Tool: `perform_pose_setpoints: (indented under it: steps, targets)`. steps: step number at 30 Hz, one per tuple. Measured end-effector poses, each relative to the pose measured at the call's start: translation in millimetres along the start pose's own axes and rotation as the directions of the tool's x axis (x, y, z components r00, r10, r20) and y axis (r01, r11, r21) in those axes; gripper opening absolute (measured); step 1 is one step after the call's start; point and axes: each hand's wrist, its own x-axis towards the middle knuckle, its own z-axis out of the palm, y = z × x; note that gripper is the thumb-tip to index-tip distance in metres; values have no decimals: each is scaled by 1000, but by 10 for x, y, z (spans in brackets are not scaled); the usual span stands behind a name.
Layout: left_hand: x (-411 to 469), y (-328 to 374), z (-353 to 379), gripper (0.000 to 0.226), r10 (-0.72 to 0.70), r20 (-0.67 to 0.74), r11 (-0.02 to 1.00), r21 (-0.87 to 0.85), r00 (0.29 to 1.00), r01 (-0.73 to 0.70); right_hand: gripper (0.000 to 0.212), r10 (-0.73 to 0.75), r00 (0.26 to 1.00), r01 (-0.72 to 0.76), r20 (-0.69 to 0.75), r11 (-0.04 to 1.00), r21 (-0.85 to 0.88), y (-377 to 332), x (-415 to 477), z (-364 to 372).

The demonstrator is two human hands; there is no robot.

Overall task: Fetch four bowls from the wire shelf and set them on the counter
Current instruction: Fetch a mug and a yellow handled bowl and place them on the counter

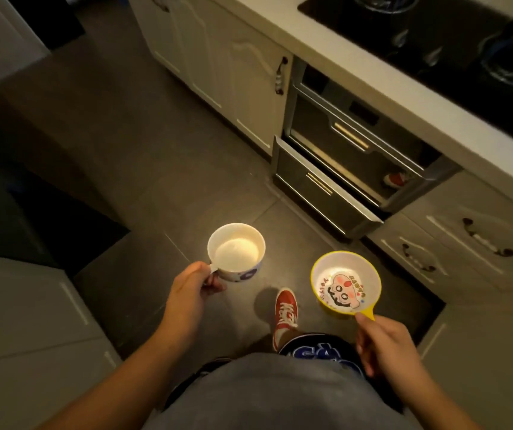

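White bowl (236,247) in left hand (188,290) grip, yellow bowl (345,282) handle pinched by right hand (384,342), fingertips hidden

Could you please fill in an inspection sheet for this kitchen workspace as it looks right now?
Surface: white counter, bare along its near edge.
Job's things: white bowl and yellow bowl, both empty, carried above the floor.
Clutter: nothing seen.
Grippers: left hand holds the white bowl's handle; right hand pinches the yellow bowl's handle.
Cables: nothing seen.
Surroundings: black hob, steel drawers pulled open, tiled floor, red shoe.
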Motion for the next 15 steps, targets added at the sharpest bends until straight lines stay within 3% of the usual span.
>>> perform_pose_setpoints:
  steps: [3, 7, 15]
  targets:
    - [300, 238, 128, 39, -4, -86, 998, -66, 996, -2, 47, -16, 995, 21, 99, 999, -43, -445, 508, -53]
    - [538, 482, 41, 41, -19, -238, 993, -114, 971, -9, 46, -32, 966, 61, 255, 992, -108, -1077, 1160, 126]
    - [1024, 661, -614, 49, -40, -461, 996, -87, 887, 0, 45, -63, 864, 158, 500, 976, -149, -2153, 2303, 1275]
